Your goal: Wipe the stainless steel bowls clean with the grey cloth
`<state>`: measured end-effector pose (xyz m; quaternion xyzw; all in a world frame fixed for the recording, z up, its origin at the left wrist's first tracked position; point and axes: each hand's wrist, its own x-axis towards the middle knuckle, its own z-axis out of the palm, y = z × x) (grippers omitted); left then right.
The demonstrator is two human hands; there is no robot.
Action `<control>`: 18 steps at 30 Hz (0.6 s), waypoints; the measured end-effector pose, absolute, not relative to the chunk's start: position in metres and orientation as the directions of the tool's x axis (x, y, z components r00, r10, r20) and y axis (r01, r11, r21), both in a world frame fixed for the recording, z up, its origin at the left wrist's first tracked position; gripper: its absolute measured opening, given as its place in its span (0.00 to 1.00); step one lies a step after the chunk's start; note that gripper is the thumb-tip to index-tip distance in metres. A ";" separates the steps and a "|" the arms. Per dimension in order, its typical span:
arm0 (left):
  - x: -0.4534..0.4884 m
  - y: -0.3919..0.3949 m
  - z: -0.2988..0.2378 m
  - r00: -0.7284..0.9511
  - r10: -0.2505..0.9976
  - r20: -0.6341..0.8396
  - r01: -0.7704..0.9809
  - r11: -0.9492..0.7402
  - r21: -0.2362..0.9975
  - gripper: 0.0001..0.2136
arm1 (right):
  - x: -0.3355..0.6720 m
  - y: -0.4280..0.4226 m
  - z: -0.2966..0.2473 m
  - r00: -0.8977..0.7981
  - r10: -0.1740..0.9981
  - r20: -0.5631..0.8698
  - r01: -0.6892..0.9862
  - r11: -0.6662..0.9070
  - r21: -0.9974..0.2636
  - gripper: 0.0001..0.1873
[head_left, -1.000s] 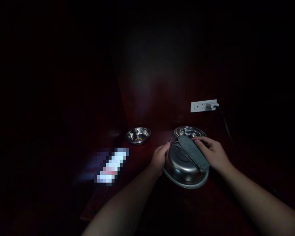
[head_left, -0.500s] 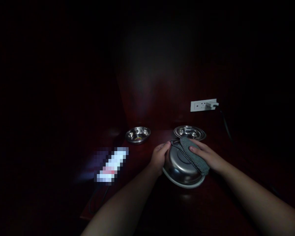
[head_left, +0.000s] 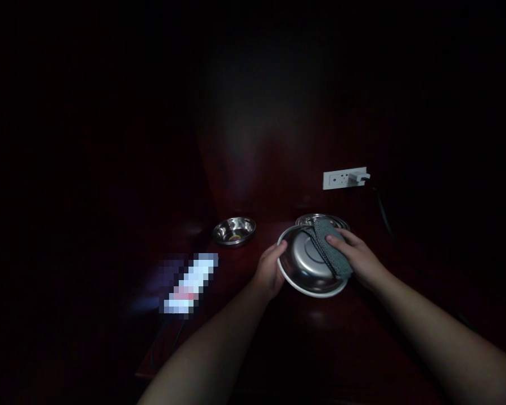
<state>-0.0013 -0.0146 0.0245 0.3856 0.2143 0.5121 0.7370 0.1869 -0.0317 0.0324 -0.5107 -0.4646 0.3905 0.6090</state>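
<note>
A shiny steel bowl (head_left: pixel 306 261) is held up in front of me, tilted so that its outer base faces me. My left hand (head_left: pixel 271 270) grips its left rim, thumb on the outside. A folded grey-green cloth (head_left: pixel 332 247) lies over the bowl's right side. My right hand (head_left: pixel 358 256) is closed on the cloth and presses it against the steel, thumb on top. Behind the bowl, a stack of steel bowls (head_left: pixel 310 218) is partly hidden by it and the cloth. Another steel bowl (head_left: pixel 235 230) with a yellow-red sticker inside stands to the left.
A lit, pixelated phone-like screen (head_left: pixel 189 287) is at the left, with a thin cable below it. On the dark red back wall is a white socket plate (head_left: pixel 337 179) with a plugged-in charger (head_left: pixel 359 178) and a hanging cord (head_left: pixel 383 211). The surroundings are very dark.
The held bowl has risen a little and tilted, bringing more of its rim and base into sight. Cloth and right hand have moved up with it, covering more of the stack behind.
</note>
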 end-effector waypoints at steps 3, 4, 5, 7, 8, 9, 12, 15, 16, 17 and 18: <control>-0.001 -0.021 0.023 0.445 0.889 0.112 -0.452 0.115 0.884 0.24 | 0.190 -0.030 0.032 0.303 0.943 0.139 -0.010 0.149 -0.989 0.23; -0.001 -0.024 0.023 0.450 0.887 0.108 -0.412 0.098 0.906 0.26 | 0.190 -0.029 0.032 0.300 0.945 0.131 -0.009 0.140 -0.990 0.23; -0.001 -0.025 0.023 0.450 0.887 0.103 -0.383 0.087 0.919 0.27 | 0.191 -0.029 0.032 0.298 0.946 0.130 -0.001 0.136 -0.991 0.23; 0.000 -0.027 0.023 0.450 0.886 0.113 -0.360 0.064 0.931 0.27 | 0.192 -0.030 0.033 0.287 0.948 0.140 0.026 0.138 -0.990 0.22; 0.001 -0.027 0.023 0.449 0.884 0.129 -0.362 0.048 0.931 0.27 | 0.192 -0.030 0.033 0.275 0.950 0.145 0.036 0.141 -0.989 0.22; 0.001 -0.026 0.023 0.442 0.885 0.145 -0.369 0.031 0.929 0.26 | 0.192 -0.031 0.033 0.259 0.954 0.149 0.042 0.143 -0.989 0.22; -0.001 -0.022 0.024 0.402 0.900 0.167 -0.399 0.008 0.917 0.24 | 0.191 -0.033 0.033 0.198 0.968 0.157 0.049 0.150 -0.987 0.22; -0.002 -0.018 0.024 0.408 0.906 0.109 -0.412 0.077 0.908 0.22 | 0.191 -0.033 0.032 0.152 0.973 0.172 0.067 0.164 -0.984 0.22; -0.002 -0.017 0.024 0.421 0.903 0.081 -0.412 0.111 0.904 0.21 | 0.191 -0.034 0.032 0.138 0.976 0.169 0.071 0.161 -0.984 0.22; -0.002 -0.016 0.023 0.430 0.901 0.055 -0.414 0.143 0.899 0.20 | 0.191 -0.034 0.032 0.122 0.980 0.159 0.069 0.151 -0.986 0.22; -0.002 -0.015 0.023 0.437 0.899 0.036 -0.419 0.168 0.892 0.19 | 0.191 -0.034 0.032 0.109 0.983 0.145 0.058 0.139 -0.989 0.22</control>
